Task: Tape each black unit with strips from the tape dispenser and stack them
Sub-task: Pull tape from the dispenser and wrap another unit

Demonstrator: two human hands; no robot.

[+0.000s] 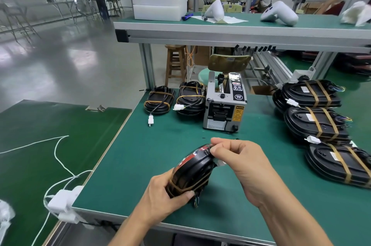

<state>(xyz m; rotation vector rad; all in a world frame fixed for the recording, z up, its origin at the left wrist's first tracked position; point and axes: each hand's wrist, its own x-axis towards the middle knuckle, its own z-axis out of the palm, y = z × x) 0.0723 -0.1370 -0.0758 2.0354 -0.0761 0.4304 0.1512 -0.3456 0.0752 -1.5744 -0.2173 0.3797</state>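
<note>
At the near middle of the green-matted bench (140,145), a glossy black oval plastic unit (192,169) is held up on edge, tilted, clear of the mat. The left hand (166,193) clasps its near end, thumb pressed on the brown tape strip (184,188) banding it. The right hand (239,157) pinches at the far top rim, where a white connector (220,163) pokes out below the fingers; whether a fresh strip is in that pinch is hidden.

The shell looks rigid, smooth and probably slippery, moderately light, so a grip across its narrow ends seems safest, keeping loose wires tucked.

The grey tape dispenser (223,105) stands just beyond. Taped units are stacked at the right (313,97), two more sit at far left (158,99). No container holds any units here
</note>
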